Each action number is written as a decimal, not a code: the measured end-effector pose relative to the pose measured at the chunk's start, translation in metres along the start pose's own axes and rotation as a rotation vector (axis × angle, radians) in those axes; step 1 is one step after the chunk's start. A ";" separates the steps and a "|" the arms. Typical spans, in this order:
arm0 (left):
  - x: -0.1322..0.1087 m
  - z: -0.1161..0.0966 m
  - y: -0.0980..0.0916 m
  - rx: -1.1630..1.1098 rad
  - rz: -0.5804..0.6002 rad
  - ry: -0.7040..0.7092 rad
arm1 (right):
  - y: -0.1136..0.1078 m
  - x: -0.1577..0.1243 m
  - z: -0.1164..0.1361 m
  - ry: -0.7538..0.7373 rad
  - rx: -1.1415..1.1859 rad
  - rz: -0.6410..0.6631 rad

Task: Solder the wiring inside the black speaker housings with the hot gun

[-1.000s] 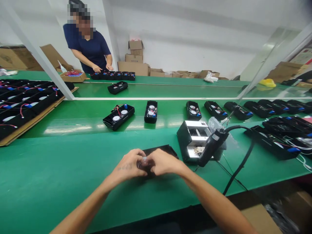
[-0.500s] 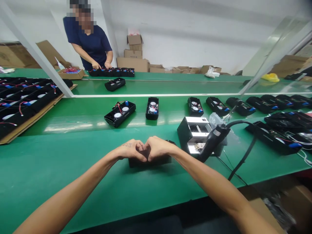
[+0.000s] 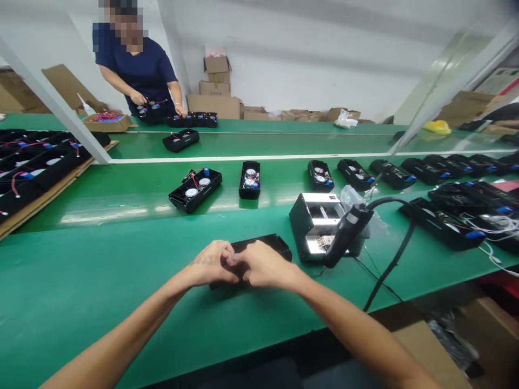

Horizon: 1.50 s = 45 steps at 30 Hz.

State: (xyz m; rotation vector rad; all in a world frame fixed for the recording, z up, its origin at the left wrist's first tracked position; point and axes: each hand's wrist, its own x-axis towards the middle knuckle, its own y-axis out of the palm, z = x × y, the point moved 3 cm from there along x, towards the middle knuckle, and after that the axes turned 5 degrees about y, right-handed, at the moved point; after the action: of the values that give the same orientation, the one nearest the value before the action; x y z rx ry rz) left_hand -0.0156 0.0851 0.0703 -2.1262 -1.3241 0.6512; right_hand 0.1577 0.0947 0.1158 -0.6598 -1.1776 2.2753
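Observation:
A long black speaker housing (image 3: 272, 246) lies on the green bench in front of me, mostly covered by my hands. My left hand (image 3: 214, 263) closes over its left part, thumb at the near side and fingers curled inward. Facing it, my right hand (image 3: 265, 266) is bent over the middle of the same housing, its thumb and forefinger curled. The fingertips of both hands almost meet; any small part between them is hidden. Right of the housing stands a black and silver box-shaped device (image 3: 310, 227), with a black electric screwdriver (image 3: 347, 235) hanging in front of it.
Open black housings with round speakers, one (image 3: 195, 190) at left and another (image 3: 250, 180) near the middle, lie on the green strip beyond. Several more line the right side. A cardboard tray (image 3: 48, 181) of housings sits at left. Across the bench a co-worker (image 3: 135, 70) handles housings.
The view has shifted slightly, and more of the housing's far right end shows. My hands stay curled over it. The co-worker has lifted a housing with one hand.

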 end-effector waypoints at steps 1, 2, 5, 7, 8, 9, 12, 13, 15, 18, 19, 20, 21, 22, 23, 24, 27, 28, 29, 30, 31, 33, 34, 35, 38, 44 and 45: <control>-0.007 -0.001 0.006 0.030 -0.022 0.018 | 0.003 -0.014 -0.001 -0.064 0.021 -0.130; -0.014 -0.002 0.014 0.069 -0.047 0.040 | 0.003 -0.031 -0.005 -0.104 0.064 -0.333; -0.034 0.000 0.035 0.271 -0.167 0.172 | -0.007 -0.096 -0.043 0.134 0.158 -1.253; -0.044 0.002 0.046 0.424 -0.270 0.288 | -0.012 -0.131 -0.076 0.432 0.134 -1.596; -0.048 0.004 0.050 0.478 -0.303 0.331 | -0.014 -0.139 -0.093 0.540 0.160 -1.597; -0.050 0.006 0.052 0.508 -0.325 0.355 | -0.016 -0.142 -0.109 0.599 0.234 -1.523; -0.050 0.013 0.052 0.550 -0.325 0.383 | -0.013 -0.135 -0.141 0.514 0.580 -1.310; -0.050 0.016 0.051 0.563 -0.324 0.393 | -0.010 -0.133 -0.146 0.455 0.679 -1.302; -0.048 0.023 0.049 0.598 -0.330 0.424 | -0.008 -0.132 -0.146 0.351 0.804 -1.316; -0.045 0.034 0.051 0.667 -0.357 0.515 | -0.021 -0.138 -0.135 0.203 0.908 -1.366; -0.044 0.035 0.054 0.682 -0.370 0.547 | -0.030 -0.142 -0.130 0.145 0.922 -1.428; -0.043 0.035 0.057 0.687 -0.390 0.564 | -0.040 -0.146 -0.125 0.086 0.921 -1.506; -0.041 0.034 0.060 0.683 -0.411 0.564 | -0.050 -0.150 -0.121 0.034 0.907 -1.581; -0.040 0.032 0.063 0.672 -0.427 0.552 | -0.059 -0.151 -0.119 0.000 0.878 -1.639; -0.039 0.029 0.067 0.657 -0.435 0.533 | -0.066 -0.151 -0.118 -0.014 0.844 -1.672; -0.037 0.026 0.069 0.640 -0.436 0.508 | -0.071 -0.150 -0.118 -0.009 0.811 -1.672; -0.034 0.017 0.075 0.590 -0.416 0.461 | -0.074 -0.139 -0.123 0.066 0.764 -1.540; -0.034 0.014 0.075 0.575 -0.414 0.457 | -0.072 -0.136 -0.122 0.091 0.771 -1.468; -0.034 0.012 0.076 0.563 -0.415 0.451 | -0.068 -0.133 -0.120 0.103 0.789 -1.398; -0.035 0.010 0.076 0.556 -0.417 0.443 | -0.063 -0.131 -0.114 0.094 0.822 -1.337; -0.036 0.009 0.076 0.553 -0.419 0.427 | -0.058 -0.129 -0.106 0.063 0.869 -1.292; -0.037 0.008 0.076 0.551 -0.410 0.388 | -0.047 -0.125 -0.085 -0.052 0.988 -1.242; -0.038 0.007 0.076 0.552 -0.395 0.385 | -0.041 -0.122 -0.073 -0.120 1.046 -1.230; -0.038 0.006 0.077 0.554 -0.378 0.392 | -0.035 -0.119 -0.061 -0.177 1.092 -1.212; -0.039 0.007 0.077 0.566 -0.354 0.410 | -0.017 -0.104 -0.036 -0.238 1.152 -1.120; -0.038 0.016 0.076 0.580 -0.307 0.427 | -0.007 -0.084 -0.029 -0.238 1.196 -1.034; -0.038 0.016 0.076 0.578 -0.304 0.428 | -0.007 -0.084 -0.030 -0.245 1.201 -1.034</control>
State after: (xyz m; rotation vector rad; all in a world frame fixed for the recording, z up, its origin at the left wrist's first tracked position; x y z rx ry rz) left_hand 0.0073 0.0254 0.0117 -1.4556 -1.0308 0.3620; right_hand 0.2415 0.0648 0.1224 0.5827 0.0216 1.6538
